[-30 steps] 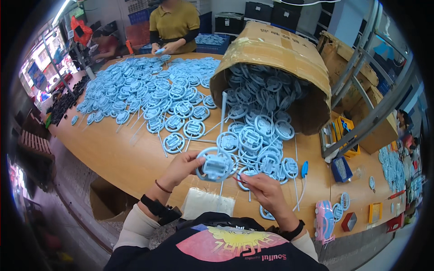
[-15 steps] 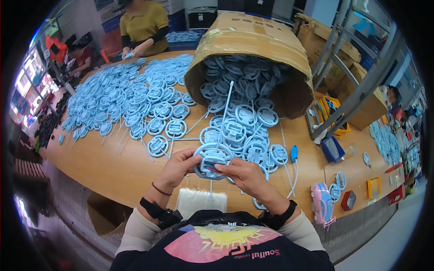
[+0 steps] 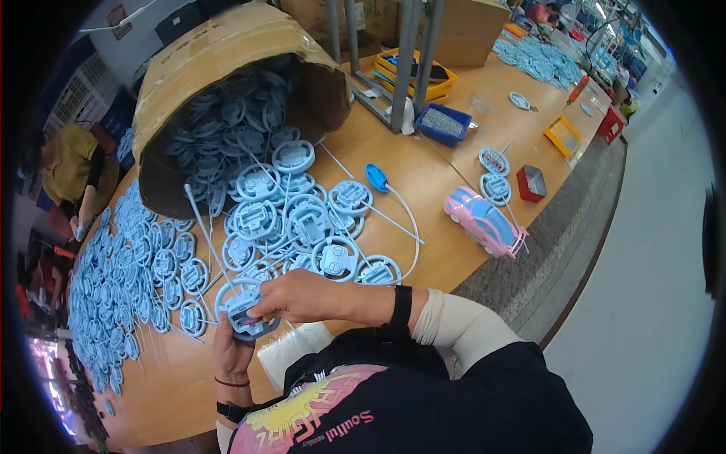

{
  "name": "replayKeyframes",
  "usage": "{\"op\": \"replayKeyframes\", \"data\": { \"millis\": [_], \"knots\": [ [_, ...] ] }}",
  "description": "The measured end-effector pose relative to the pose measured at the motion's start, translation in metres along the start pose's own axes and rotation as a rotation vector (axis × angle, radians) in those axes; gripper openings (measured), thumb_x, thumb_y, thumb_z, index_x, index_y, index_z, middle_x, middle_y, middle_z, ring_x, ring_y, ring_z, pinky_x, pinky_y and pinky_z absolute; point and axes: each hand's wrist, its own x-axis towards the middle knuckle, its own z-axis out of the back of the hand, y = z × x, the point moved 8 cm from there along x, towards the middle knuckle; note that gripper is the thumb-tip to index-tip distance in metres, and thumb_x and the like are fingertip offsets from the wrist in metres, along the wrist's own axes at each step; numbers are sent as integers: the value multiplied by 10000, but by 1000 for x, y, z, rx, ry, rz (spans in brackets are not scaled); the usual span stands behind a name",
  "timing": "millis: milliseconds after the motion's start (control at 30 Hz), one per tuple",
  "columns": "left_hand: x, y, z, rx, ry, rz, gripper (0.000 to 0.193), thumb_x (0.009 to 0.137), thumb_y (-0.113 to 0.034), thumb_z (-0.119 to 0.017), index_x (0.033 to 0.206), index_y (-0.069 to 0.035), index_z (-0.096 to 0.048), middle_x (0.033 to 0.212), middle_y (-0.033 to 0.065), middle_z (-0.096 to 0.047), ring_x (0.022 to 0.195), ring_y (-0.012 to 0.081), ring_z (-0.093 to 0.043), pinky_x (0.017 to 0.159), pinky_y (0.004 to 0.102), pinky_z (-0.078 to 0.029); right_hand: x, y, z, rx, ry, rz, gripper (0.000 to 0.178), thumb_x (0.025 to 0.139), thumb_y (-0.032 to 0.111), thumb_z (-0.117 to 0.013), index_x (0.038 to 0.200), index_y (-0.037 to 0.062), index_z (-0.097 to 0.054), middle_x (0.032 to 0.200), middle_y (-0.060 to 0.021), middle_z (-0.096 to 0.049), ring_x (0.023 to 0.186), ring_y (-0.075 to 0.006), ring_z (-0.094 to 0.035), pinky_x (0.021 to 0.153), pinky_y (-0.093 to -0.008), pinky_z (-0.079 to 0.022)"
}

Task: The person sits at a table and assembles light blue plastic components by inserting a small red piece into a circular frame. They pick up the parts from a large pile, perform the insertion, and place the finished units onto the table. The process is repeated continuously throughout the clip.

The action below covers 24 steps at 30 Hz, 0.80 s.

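A light-blue plastic toy steering wheel (image 3: 237, 303) with a centre block is held tilted above the table's near edge. My left hand (image 3: 234, 356) grips its rim from below and the near side. My right hand (image 3: 295, 295) is closed over the wheel's centre block, its fingertips pressed there. A small dark, reddish bit shows beneath those fingertips; the fingers mostly cover it. Just beyond my hands lies a heap of similar light-blue wheels (image 3: 310, 219), some with long pale rods. One rod (image 3: 204, 227) rises at a slant beyond the held wheel.
A big cardboard box (image 3: 227, 39) lies on its side, spilling wheels. A pink toy car (image 3: 484, 219), a blue bin (image 3: 445, 125), a red tray (image 3: 532, 184) and a yellow tray (image 3: 563, 136) stand to the right. At far left, a co-worker (image 3: 76, 170) handles a blue piece.
The head view has swung to the right, so the box and wheels sit further left. Both my hands still hold the same steering wheel, the right one still pressing at its centre.
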Motion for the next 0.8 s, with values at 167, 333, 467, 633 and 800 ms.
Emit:
{"op": "replayKeyframes", "data": {
  "millis": [167,333,467,633,800],
  "knots": [
    [3,8,16,195,2,84,439,942,-331,-415,1209,17,-447,1166,127,-546,1067,221,-534,937,367,-415,-9,-26,-26,-57,101,-132,211,782,241,-616,983,197,-659,775,-75,-586,759,-283,-598,599,-394,-458],
    [-58,-40,143,756,-115,265,386,941,-261,-439,1216,8,-471,1112,80,-565,938,158,-574,824,317,-465,-29,-46,-44,17,151,-106,236,788,250,-610,1017,221,-659,800,-76,-599,757,-278,-596,616,-383,-459],
    [-64,-148,183,525,-396,-174,455,929,-325,-458,1242,6,-448,1196,75,-506,1017,153,-528,888,325,-425,-35,-50,1,10,102,-255,247,786,226,-613,1027,204,-655,747,-72,-589,728,-264,-582,625,-362,-448],
    [-13,-135,215,321,-403,-267,407,909,-234,-480,1259,-40,-408,1284,104,-433,1053,219,-533,893,356,-449,-23,-58,18,-53,-21,-257,255,790,184,-624,1044,172,-654,692,-70,-553,652,-241,-556,575,-339,-424],
    [58,-27,87,1766,-134,-301,432,730,29,-543,1155,-41,-501,1195,146,-505,1138,342,-466,966,398,-388,-23,-54,30,-57,-55,-293,279,773,113,-649,1051,137,-652,665,-81,-540,607,-226,-525,563,-316,-413]
  ]
}}
